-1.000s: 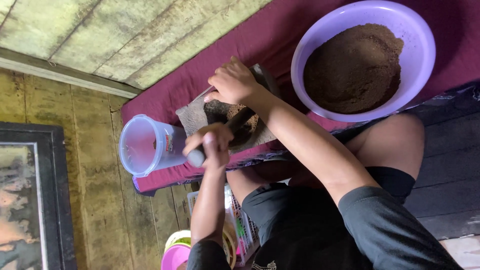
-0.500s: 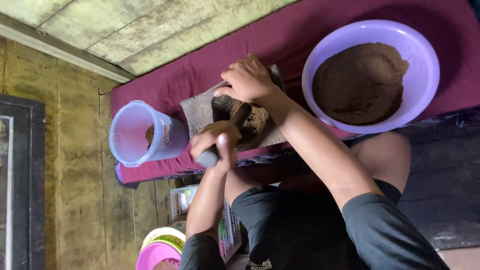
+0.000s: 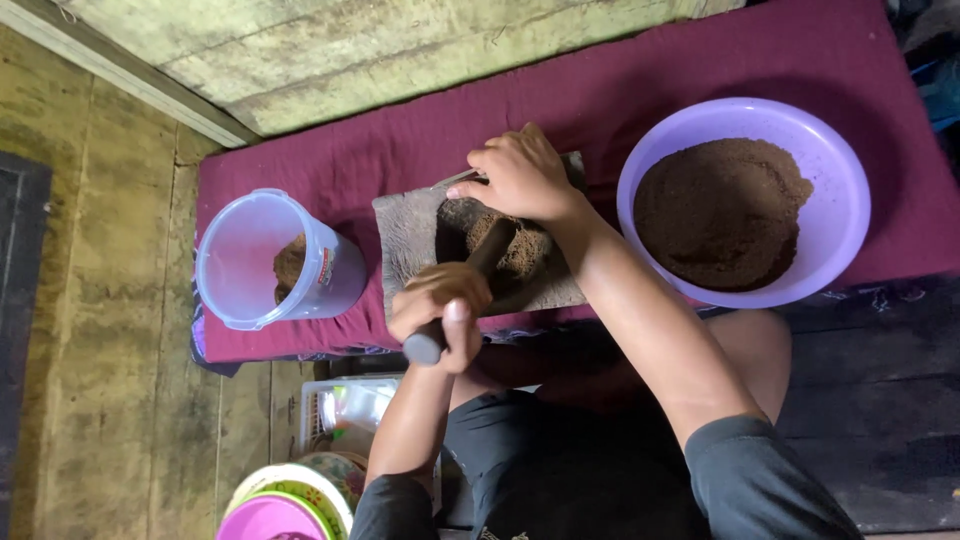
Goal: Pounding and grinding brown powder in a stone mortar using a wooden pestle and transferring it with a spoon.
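Cloth point(image 3: 700, 70): maroon, spread over the low bench; everything sits on it.
Bowl point(image 3: 846, 215): big purple plastic one at the far right, heaped with fine brown powder, well apart from the hands.
Mortar point(image 3: 408, 235): grey stone slab in the middle of the cloth, brown mash in its hollow; looks heavy and rough, unlikely to slide, best gripped at the rim.
Tub point(image 3: 240, 262): clear plastic, tipped on its side left of the mortar, a little brown stuff inside; light, would roll easily.
Right hand point(image 3: 520, 180): fingers curled over the mortar's far rim, pressing down on it.
Left hand point(image 3: 440, 305): fist wrapped tight round the pestle's upper shaft.
Pestle point(image 3: 478, 270): dark, stiff, seemingly solid; tip down in the mash, slanted toward the body.
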